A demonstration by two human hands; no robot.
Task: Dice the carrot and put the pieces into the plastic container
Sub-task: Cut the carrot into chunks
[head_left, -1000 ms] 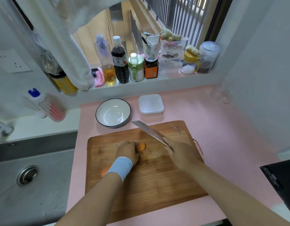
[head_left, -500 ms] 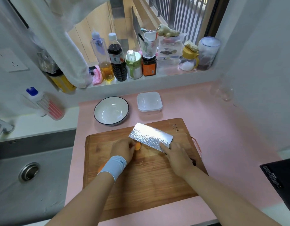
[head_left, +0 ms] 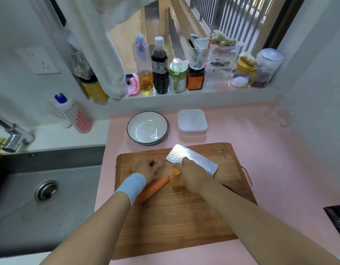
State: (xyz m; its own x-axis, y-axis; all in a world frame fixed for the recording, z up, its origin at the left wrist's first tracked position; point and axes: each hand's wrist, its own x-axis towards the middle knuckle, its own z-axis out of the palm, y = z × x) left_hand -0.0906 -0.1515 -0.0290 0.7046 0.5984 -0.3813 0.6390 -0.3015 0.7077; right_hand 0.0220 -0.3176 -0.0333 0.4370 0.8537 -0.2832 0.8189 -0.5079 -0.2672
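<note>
Cleaver handle hidden under right hand point(head_left: 192, 169), grip closed on cleaver point(head_left: 196, 159). Left hand point(head_left: 149, 167) curled; contents unclear. Carrot point(head_left: 154, 188): orange, partly covered by wristband, on board point(head_left: 175, 222).

The orange carrot point(head_left: 153, 188) is lying slanted on the wooden cutting board point(head_left: 175, 222), nearer its left edge, its thick end running under a wrist. A small cut piece point(head_left: 177, 171) is sitting just beyond its tip. The square, translucent white plastic container point(head_left: 192, 120) is standing upright on the pink worktop point(head_left: 270, 150), just past the board's far edge.
</note>
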